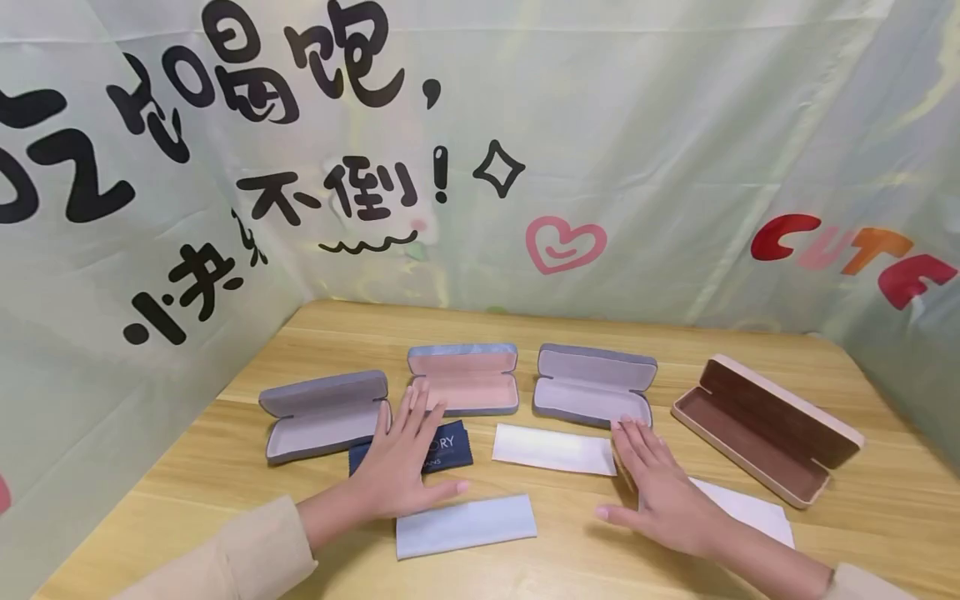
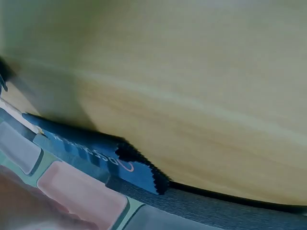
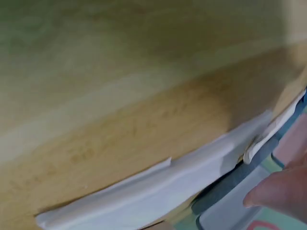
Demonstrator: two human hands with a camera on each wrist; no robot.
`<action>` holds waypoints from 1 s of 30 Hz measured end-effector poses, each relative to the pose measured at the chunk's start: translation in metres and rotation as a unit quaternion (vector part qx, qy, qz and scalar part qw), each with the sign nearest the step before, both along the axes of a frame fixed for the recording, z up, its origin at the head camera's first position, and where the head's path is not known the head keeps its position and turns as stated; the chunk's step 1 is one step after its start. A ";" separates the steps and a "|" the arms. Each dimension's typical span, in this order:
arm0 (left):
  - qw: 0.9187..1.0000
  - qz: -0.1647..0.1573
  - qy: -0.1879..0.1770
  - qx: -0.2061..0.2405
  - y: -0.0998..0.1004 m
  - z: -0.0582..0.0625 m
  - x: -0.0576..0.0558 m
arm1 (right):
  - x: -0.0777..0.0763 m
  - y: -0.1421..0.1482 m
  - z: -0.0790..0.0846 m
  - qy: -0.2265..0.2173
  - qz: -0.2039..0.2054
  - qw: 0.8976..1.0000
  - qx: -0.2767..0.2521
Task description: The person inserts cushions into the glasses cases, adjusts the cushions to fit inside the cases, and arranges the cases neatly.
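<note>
My left hand (image 1: 397,475), fingers straight and spread, hovers over a folded navy cleaning cloth (image 1: 453,446) with white lettering and hides part of it. A folded light blue cloth (image 1: 467,527) lies just below its thumb. My right hand (image 1: 670,507) has its fingers extended between a white folded cloth (image 1: 553,450) and a pale lavender cloth (image 1: 750,510), which it partly covers. Neither hand holds anything. In the left wrist view, the navy cloth (image 2: 91,151) shows a zigzag edge. The right wrist view shows the lavender cloth (image 3: 158,184) and the thumb (image 3: 276,191).
Opened glasses cases stand in a row behind the cloths: a grey-purple one (image 1: 326,429) at left, a blue one with pink lining (image 1: 472,392), another grey-purple one (image 1: 592,396), and a pink one with brown lining (image 1: 772,450) angled at right. Printed curtains (image 1: 660,125) enclose the wooden table (image 1: 570,550).
</note>
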State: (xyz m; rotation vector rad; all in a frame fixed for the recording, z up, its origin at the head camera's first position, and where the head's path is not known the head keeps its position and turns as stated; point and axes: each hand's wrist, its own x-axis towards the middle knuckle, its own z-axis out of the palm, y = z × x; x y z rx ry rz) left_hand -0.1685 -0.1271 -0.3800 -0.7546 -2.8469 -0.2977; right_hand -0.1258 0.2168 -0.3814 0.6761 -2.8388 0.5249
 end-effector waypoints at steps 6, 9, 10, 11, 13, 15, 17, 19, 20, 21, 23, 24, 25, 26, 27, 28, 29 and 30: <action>1.000 -0.016 -0.002 -0.009 -0.008 -0.001 0.009 | 0.005 -0.011 -0.004 -0.021 0.044 0.997 -0.064; 1.000 -0.022 -0.009 -0.012 -0.011 -0.002 0.013 | 0.006 -0.018 -0.005 -0.028 0.067 0.994 -0.086; 1.000 -0.025 -0.011 -0.011 -0.013 -0.002 0.015 | 0.006 -0.021 -0.005 -0.027 0.072 0.993 -0.090; 1.000 -0.027 -0.014 -0.008 -0.014 -0.002 0.016 | 0.007 -0.024 -0.004 -0.029 0.072 0.993 -0.093; 0.999 -0.036 -0.020 0.005 -0.017 -0.003 0.019 | 0.007 -0.029 -0.003 -0.025 0.070 0.993 -0.092; 0.998 -0.046 -0.023 0.021 -0.021 -0.004 0.021 | 0.007 -0.035 -0.002 -0.010 0.067 0.994 -0.089; 0.997 -0.055 -0.028 0.038 -0.023 -0.005 0.024 | 0.006 -0.041 -0.002 0.014 0.060 0.994 -0.087; 0.996 -0.059 -0.037 0.052 -0.026 -0.004 0.027 | 0.004 -0.047 -0.001 0.038 0.056 0.994 -0.091; 0.996 -0.061 -0.041 0.058 -0.027 -0.004 0.028 | 0.003 -0.050 -0.001 0.039 0.053 0.993 -0.098; 0.995 -0.062 -0.046 0.063 -0.028 -0.004 0.030 | 0.003 -0.053 0.000 0.037 0.051 0.993 -0.102; 0.994 -0.061 -0.056 0.068 -0.028 -0.003 0.033 | 0.001 -0.059 0.002 0.021 0.054 0.992 -0.113; 0.994 -0.061 -0.061 0.071 -0.029 -0.003 0.035 | 0.001 -0.062 0.003 0.010 0.057 0.991 -0.117; 0.993 -0.061 -0.071 0.077 -0.029 -0.003 0.036 | 0.000 -0.065 0.003 -0.003 0.061 0.991 -0.123; 0.991 -0.059 -0.086 0.085 -0.029 -0.003 0.038 | 0.000 -0.068 0.004 -0.019 0.064 0.989 -0.129; 0.989 -0.056 -0.100 0.092 -0.029 -0.002 0.039 | -0.001 -0.070 0.005 -0.033 0.067 0.988 -0.135; 0.987 -0.054 -0.114 0.101 -0.029 -0.002 0.041 | -0.001 -0.073 0.005 -0.046 0.070 0.986 -0.144; 0.984 -0.051 -0.128 0.112 -0.029 -0.003 0.041 | -0.002 -0.075 0.005 -0.058 0.075 0.984 -0.152; 0.981 -0.048 -0.145 0.124 -0.029 -0.003 0.042 | -0.002 -0.078 0.005 -0.072 0.075 0.981 -0.162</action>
